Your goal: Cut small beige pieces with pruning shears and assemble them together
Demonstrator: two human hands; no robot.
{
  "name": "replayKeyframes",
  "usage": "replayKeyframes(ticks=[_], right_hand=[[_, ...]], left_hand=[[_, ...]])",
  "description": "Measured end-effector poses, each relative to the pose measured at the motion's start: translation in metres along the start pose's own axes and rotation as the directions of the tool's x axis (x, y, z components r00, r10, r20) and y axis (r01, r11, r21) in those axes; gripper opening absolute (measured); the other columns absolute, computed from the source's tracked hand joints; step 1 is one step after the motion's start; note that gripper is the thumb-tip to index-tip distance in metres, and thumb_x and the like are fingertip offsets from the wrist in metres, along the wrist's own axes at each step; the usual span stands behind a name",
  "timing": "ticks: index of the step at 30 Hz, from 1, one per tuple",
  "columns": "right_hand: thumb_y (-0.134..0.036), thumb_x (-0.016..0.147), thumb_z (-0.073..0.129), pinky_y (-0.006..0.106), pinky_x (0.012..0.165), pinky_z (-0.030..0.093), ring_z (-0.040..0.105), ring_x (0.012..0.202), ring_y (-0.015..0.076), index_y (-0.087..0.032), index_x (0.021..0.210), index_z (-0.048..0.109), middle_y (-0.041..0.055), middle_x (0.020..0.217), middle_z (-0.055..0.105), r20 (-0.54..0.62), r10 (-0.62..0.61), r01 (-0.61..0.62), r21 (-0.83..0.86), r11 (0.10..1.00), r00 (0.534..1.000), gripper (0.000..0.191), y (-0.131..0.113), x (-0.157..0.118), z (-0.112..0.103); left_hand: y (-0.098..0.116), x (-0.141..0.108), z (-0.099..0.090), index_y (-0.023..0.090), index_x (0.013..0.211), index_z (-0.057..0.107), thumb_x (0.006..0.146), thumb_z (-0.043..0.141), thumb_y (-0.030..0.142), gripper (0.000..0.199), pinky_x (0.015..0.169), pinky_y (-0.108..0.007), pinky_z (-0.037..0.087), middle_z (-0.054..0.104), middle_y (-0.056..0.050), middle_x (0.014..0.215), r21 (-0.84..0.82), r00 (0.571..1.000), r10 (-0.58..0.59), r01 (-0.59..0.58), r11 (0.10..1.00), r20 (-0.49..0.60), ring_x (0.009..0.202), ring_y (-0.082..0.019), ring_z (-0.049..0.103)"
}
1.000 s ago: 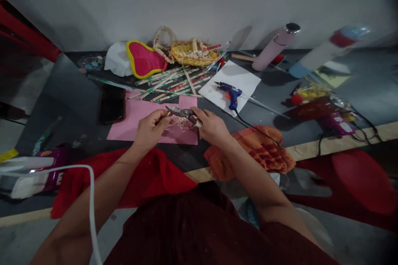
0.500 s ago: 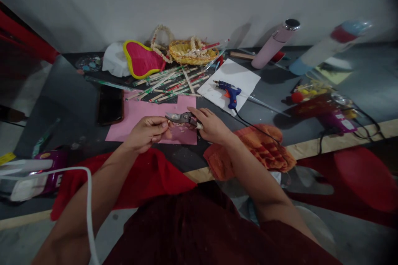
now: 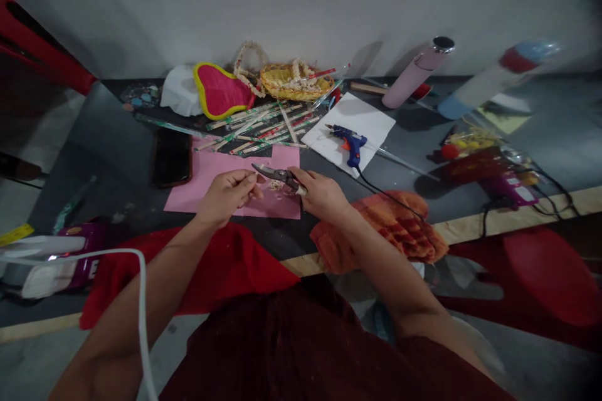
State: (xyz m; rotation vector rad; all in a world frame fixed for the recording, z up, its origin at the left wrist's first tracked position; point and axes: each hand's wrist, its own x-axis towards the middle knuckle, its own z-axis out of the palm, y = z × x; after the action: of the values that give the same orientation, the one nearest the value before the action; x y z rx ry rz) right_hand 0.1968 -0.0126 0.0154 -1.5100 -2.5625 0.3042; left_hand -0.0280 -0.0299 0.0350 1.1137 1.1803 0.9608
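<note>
My right hand is wrapped round the handles of metal cutters, whose blades point left. Close to the blade tips, my left hand has its thumb and forefinger pinched together on something too small to make out. Both hands are over a pink sheet. Small pale bits lie on the sheet beneath the cutters. Behind the sheet is a loose pile of wrapped sticks. A blue glue gun rests on a white square board.
A phone lies left of the sheet. At the back are a pink and yellow shape, a wicker basket and a pink flask. An orange cloth lies right, a red cloth in front.
The cutters' blades have come a little away from my left fingers and the pale bits on the sheet show more. The view has shifted slightly.
</note>
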Motion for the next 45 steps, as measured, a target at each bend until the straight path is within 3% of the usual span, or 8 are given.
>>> replayKeyframes(ticks=[5,12,21,25,30,35,40,45], right_hand=[[-0.022,0.085,0.046,0.034,0.087,0.043,0.055,0.102,0.0249,-0.019,0.14,0.035,0.0117,0.114,0.059,-0.05,-0.035,0.035,0.012,0.999,0.998,0.056,0.008,0.004,0.003],[-0.012,0.077,0.048,0.038,0.094,0.042,0.051,0.109,0.0243,-0.018,0.144,0.029,0.013,0.122,0.053,-0.056,-0.205,0.21,0.103,0.972,0.977,0.069,0.022,0.007,0.007],[-0.025,0.091,0.042,0.028,0.081,0.044,0.058,0.094,0.0204,-0.026,0.14,0.037,0.0074,0.106,0.061,-0.03,-0.089,0.091,0.042,0.995,0.996,0.049,0.006,0.002,0.001],[-0.027,0.091,0.042,0.028,0.08,0.043,0.058,0.094,0.0215,-0.025,0.137,0.039,0.0081,0.104,0.062,-0.026,-0.016,0.016,0.004,1.0,1.0,0.046,0.004,0.002,0.001],[-0.03,0.088,0.047,0.036,0.088,0.043,0.052,0.104,0.0263,-0.02,0.141,0.034,0.0122,0.114,0.058,-0.077,-0.025,0.023,-0.027,0.999,0.997,0.055,0.007,0.007,0.005],[-0.018,0.082,0.048,0.041,0.094,0.042,0.049,0.11,0.026,-0.017,0.144,0.029,0.0137,0.122,0.053,-0.056,-0.163,0.166,0.059,0.984,0.985,0.064,0.02,0.009,0.009],[-0.017,0.079,0.052,0.04,0.097,0.041,0.047,0.114,0.0245,-0.018,0.143,0.032,0.0124,0.125,0.052,-0.132,-0.271,0.293,0.192,0.937,0.953,0.067,0.028,0.008,0.007],[-0.03,0.086,0.051,0.042,0.097,0.042,0.047,0.118,0.026,-0.021,0.145,0.027,0.0117,0.133,0.049,-0.194,-0.024,0.063,0.197,0.978,0.981,0.064,0.038,0.012,0.006]], left_hand=[[-0.004,-0.003,0.004,0.014,0.083,0.068,0.081,0.057,0.032,0.021,0.05,-0.018,0.036,0.069,-0.005,0.073,0.333,0.974,0.213,-0.178,0.926,-0.073,0.059,-0.01,0.054],[0.003,-0.007,-0.003,0.011,0.077,0.064,0.077,0.065,0.041,0.03,0.038,-0.017,0.016,0.063,-0.004,0.057,-0.06,0.965,-0.094,0.111,0.992,0.243,0.036,-0.001,0.027],[0.005,-0.004,-0.006,0.012,0.077,0.062,0.073,0.07,0.039,0.029,0.037,-0.016,0.015,0.059,-0.002,0.054,-0.173,0.958,-0.156,0.201,0.964,0.241,0.034,0.0,0.024],[0.0,-0.003,-0.001,0.013,0.083,0.064,0.08,0.06,0.039,0.026,0.04,-0.018,0.024,0.063,-0.003,0.063,0.097,0.999,0.039,-0.042,0.994,0.031,0.041,-0.005,0.037],[-0.002,-0.004,0.007,0.016,0.078,0.066,0.084,0.052,0.034,0.023,0.057,-0.019,0.04,0.069,-0.004,0.075,0.475,0.95,0.297,-0.22,0.852,-0.093,0.069,-0.013,0.059],[-0.001,-0.006,0.004,0.013,0.075,0.065,0.081,0.058,0.035,0.023,0.043,-0.019,0.028,0.066,-0.004,0.065,0.147,0.996,0.076,-0.084,0.986,0.056,0.044,-0.006,0.041],[0.003,-0.012,-0.003,0.012,0.073,0.063,0.072,0.071,0.04,0.029,0.038,-0.016,0.018,0.06,-0.003,0.05,-0.227,0.923,-0.148,0.239,0.944,0.356,0.035,-0.002,0.027],[0.006,-0.008,-0.007,0.011,0.072,0.062,0.072,0.072,0.036,0.027,0.038,-0.015,0.017,0.059,-0.002,0.051,-0.342,0.943,-0.124,0.232,0.91,0.31,0.035,0.001,0.023]])
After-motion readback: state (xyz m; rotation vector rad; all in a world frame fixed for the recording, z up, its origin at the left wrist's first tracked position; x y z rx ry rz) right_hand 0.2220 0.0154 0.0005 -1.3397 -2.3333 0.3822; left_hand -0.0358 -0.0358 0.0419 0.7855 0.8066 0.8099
